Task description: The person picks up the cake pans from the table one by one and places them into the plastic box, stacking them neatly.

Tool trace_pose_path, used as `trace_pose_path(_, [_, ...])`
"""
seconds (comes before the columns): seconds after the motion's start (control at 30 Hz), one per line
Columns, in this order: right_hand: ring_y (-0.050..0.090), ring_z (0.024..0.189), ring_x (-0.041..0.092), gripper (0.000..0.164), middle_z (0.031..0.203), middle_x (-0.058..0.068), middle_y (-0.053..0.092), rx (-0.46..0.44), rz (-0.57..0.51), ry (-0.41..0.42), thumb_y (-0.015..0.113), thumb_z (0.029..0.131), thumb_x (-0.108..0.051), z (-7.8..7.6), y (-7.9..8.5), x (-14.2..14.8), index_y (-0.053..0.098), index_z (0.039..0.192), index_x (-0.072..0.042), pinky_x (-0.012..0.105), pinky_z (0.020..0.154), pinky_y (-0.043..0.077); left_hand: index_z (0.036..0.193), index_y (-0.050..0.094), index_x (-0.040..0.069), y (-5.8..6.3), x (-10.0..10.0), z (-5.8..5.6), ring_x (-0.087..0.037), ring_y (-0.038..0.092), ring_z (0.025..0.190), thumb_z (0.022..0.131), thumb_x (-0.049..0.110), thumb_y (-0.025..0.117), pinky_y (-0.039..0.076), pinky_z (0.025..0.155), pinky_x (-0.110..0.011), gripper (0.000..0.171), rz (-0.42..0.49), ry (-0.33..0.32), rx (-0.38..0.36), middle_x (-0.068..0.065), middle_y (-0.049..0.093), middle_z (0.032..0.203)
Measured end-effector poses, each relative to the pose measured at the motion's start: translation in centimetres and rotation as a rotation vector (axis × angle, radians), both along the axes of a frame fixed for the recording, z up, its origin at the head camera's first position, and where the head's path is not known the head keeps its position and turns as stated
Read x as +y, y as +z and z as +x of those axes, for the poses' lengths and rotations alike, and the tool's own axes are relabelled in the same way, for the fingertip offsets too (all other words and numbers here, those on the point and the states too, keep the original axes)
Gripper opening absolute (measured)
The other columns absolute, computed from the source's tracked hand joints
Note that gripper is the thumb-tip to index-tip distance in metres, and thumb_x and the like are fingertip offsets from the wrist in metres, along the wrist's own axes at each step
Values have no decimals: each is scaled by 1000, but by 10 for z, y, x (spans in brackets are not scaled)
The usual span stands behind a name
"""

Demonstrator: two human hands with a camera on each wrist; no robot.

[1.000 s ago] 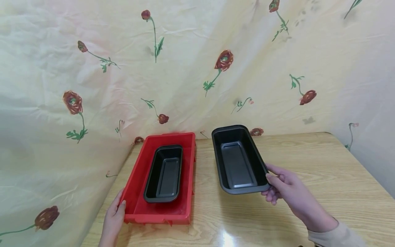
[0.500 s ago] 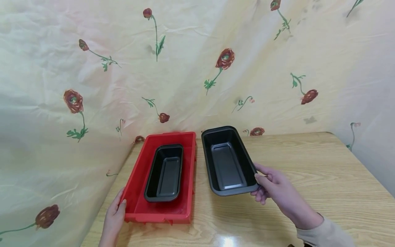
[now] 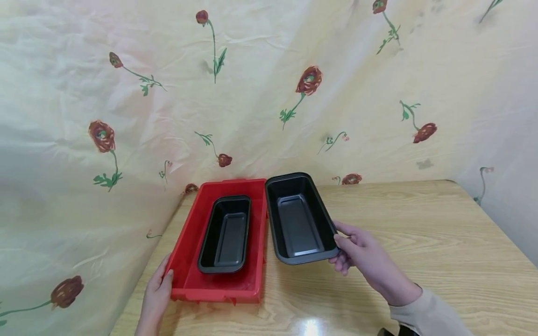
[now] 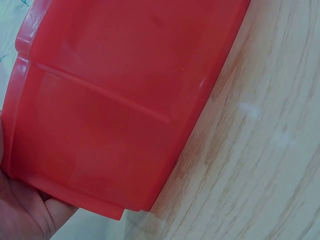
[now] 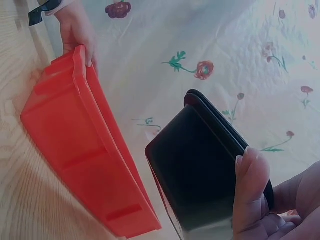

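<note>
A red plastic tray rests on the wooden table at the left. My left hand grips its near left corner, thumb over the rim; the left wrist view shows the tray's red side wall from close by. Inside the tray sits a black loaf pan. A second black loaf pan hangs above the table just right of the tray, overlapping its right rim in the head view. My right hand pinches this pan's near right corner between thumb and fingers. The right wrist view shows the pan's dark outer side.
The light wooden table extends to the right of the held pan. A flower-patterned cloth hangs behind the table and along its left side.
My right hand has moved the held loaf pan leftward, up to the tray's right rim. My left hand, the tray and the pan inside it have kept their places.
</note>
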State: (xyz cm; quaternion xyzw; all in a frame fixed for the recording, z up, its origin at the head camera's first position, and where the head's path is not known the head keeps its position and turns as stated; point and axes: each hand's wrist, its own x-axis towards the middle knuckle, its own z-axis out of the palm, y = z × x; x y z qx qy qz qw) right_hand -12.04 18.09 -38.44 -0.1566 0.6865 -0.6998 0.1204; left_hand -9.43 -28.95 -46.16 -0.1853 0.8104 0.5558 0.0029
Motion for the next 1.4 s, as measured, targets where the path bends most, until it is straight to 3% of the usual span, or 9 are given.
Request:
trace_pose_path(0.73, [61, 56, 10, 55, 75, 14, 67, -24, -39, 47, 39, 109, -5, -9, -4, -36, 20, 155, 18, 23, 52, 55, 167, 14, 15, 0, -2, 0, -48, 30, 146, 113, 14, 35, 42, 109, -59, 58, 16, -6, 8, -24, 20, 167])
trace_pose_path(1.4, [61, 53, 9, 53, 72, 10, 68, -64, -59, 70, 38, 108, -2, -15, -5, -70, 24, 156, 15, 21, 51, 54, 167, 17, 14, -2, -3, 1, -49, 32, 143, 112, 12, 37, 47, 106, -58, 59, 15, -8, 27, -25, 22, 166])
